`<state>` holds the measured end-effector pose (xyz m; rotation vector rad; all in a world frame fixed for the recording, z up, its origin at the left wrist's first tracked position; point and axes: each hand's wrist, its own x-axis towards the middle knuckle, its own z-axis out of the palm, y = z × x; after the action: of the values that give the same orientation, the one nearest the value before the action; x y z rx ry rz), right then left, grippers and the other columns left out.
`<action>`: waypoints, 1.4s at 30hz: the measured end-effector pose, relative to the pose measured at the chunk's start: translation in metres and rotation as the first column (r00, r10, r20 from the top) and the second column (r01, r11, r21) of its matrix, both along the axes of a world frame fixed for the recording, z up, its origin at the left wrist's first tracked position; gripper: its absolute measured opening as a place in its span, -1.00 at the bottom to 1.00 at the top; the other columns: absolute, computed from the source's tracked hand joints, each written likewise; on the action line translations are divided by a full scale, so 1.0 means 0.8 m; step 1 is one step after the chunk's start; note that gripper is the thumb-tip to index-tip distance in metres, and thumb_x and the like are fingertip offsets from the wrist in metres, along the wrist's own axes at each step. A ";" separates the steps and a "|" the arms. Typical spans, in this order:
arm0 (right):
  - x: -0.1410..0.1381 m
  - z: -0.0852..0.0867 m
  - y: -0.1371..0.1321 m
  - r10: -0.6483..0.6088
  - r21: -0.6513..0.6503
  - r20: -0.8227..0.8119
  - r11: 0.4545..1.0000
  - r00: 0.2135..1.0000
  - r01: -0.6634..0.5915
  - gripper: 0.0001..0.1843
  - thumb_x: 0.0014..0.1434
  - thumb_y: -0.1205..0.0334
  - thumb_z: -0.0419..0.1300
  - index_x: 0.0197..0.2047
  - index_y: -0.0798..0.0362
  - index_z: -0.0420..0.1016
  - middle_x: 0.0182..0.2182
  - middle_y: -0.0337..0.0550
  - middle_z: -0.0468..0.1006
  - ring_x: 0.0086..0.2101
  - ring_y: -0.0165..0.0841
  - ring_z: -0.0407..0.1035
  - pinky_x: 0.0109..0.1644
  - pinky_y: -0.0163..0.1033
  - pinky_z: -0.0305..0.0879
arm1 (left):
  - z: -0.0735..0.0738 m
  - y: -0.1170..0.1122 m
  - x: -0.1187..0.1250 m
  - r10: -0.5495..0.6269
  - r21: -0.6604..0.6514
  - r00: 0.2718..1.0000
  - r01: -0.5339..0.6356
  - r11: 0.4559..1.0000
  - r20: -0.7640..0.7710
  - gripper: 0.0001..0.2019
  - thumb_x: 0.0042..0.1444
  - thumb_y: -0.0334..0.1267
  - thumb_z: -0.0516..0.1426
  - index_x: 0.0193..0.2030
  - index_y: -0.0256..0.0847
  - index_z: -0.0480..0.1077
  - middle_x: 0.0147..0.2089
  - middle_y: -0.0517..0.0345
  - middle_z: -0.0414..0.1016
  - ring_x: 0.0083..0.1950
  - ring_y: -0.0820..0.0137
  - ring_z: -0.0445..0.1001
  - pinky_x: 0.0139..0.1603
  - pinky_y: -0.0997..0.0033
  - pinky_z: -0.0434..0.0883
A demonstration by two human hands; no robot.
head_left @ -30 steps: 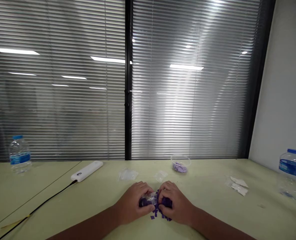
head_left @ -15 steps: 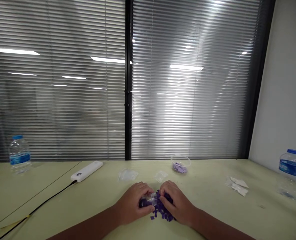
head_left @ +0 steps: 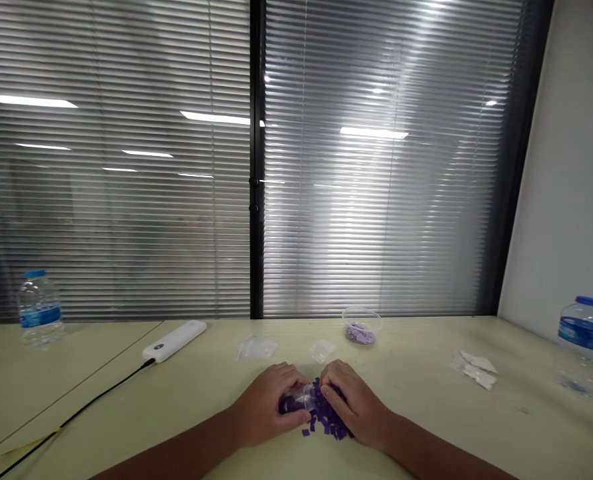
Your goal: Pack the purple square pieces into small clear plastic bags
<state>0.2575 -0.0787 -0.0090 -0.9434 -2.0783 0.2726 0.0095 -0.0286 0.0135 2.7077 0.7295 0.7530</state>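
Head view: the left hand and right hand hold a small clear plastic container in a narrow grip, just above the counter, with purple squares heaped beneath and beside it. Beyond the hands stand a clear cup of lilac pieces and a flat plastic bag.

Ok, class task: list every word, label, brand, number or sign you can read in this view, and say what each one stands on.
Left water bottle: blue label, too small and blurred to read.
Right water bottle: blue label, too blurred to read.
White power bank: small dark mark, too small to read.
White paper slips: too blurred to tell whether they bear print.
Clear plastic item: no text visible.
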 end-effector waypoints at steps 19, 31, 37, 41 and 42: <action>-0.003 -0.006 -0.001 -0.029 0.253 0.048 0.967 0.998 0.016 -0.87 0.47 0.19 0.19 -0.01 -0.11 0.56 -0.32 -0.20 0.61 -0.29 -0.26 0.42 -0.13 -0.12 0.28 | 0.001 0.000 -0.003 -0.108 -0.004 0.994 0.108 0.994 0.007 -0.65 0.19 0.04 0.35 -0.03 -0.11 0.46 -0.13 0.13 0.53 -0.12 0.21 0.47 -0.06 0.31 0.37; -0.002 -0.008 0.009 -0.243 0.069 0.019 0.968 0.970 0.241 -0.83 0.26 0.41 0.23 -0.15 -0.06 0.55 -0.17 -0.15 0.56 -0.07 -0.15 0.41 0.07 -0.05 0.27 | 0.003 0.000 -0.003 -0.091 0.012 0.996 0.091 0.996 0.021 -0.67 0.34 0.08 0.22 0.04 -0.09 0.47 -0.11 0.09 0.55 -0.10 0.19 0.47 -0.06 0.29 0.38; 0.000 -0.017 0.016 -0.283 -0.026 0.068 0.958 0.957 0.286 -0.84 0.19 0.41 0.27 -0.21 -0.04 0.57 -0.18 -0.18 0.58 -0.06 -0.18 0.40 0.09 -0.07 0.23 | 0.006 -0.002 -0.005 -0.091 -0.004 0.996 0.092 0.996 0.015 -0.74 0.42 0.00 0.14 0.08 -0.08 0.45 -0.10 0.11 0.53 -0.10 0.22 0.47 -0.04 0.31 0.38; 0.000 -0.017 0.016 -0.265 0.003 0.064 0.964 0.962 0.266 -0.87 0.20 0.42 0.26 -0.31 -0.01 0.53 -0.26 -0.20 0.58 -0.13 -0.21 0.40 0.03 -0.09 0.23 | 0.006 -0.003 -0.006 -0.094 0.000 0.995 0.094 0.996 0.026 -0.72 0.40 0.00 0.16 0.11 -0.07 0.43 -0.08 0.09 0.53 -0.08 0.21 0.47 -0.02 0.30 0.39; 0.000 -0.016 0.017 -0.257 0.015 0.059 0.966 0.965 0.257 -0.87 0.21 0.42 0.26 -0.32 -0.01 0.52 -0.28 -0.20 0.58 -0.14 -0.21 0.41 0.02 -0.09 0.23 | 0.006 -0.003 -0.006 -0.092 -0.004 0.995 0.092 0.996 0.029 -0.71 0.39 0.00 0.17 0.12 -0.07 0.43 -0.08 0.09 0.53 -0.07 0.21 0.47 -0.01 0.29 0.39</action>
<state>0.2575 -0.0655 -0.0220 -1.2161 -1.9818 0.1010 0.0050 -0.0313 0.0184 2.6988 0.5945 0.7659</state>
